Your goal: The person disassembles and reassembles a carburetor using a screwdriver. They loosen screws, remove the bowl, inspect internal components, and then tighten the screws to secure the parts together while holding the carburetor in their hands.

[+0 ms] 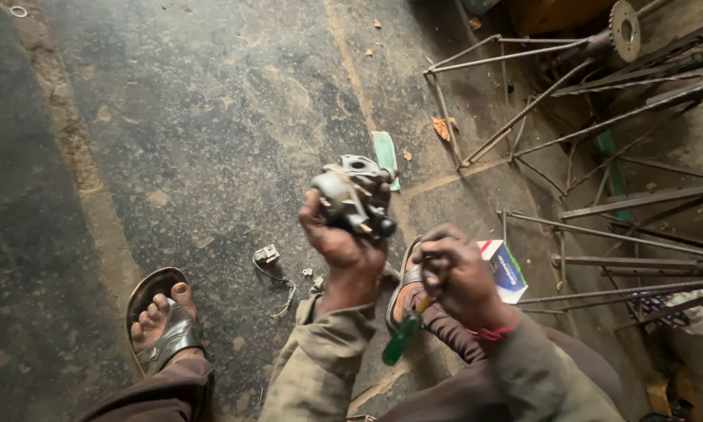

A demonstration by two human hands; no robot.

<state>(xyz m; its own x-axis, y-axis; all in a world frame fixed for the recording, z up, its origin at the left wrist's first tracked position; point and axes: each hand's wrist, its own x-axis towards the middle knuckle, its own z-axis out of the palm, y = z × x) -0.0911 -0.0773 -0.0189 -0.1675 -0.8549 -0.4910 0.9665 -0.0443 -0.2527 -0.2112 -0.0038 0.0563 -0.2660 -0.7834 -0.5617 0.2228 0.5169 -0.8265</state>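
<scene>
Gripping a carburetor (354, 195) up over the floor (179, 117), left hand (337, 242) is clamped round it — right hand (459, 273) is closed on a green-handled screwdriver (404, 334), tip not yet touching; small parts (267, 254) lying loose below.

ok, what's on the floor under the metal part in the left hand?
Below the metal part held up by the left hand: bare concrete floor, and a small connector with a wire off to one side. The hand and sleeve cover the floor right beneath.

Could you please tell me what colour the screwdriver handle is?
The screwdriver handle is translucent green, seen in the head view.
</scene>
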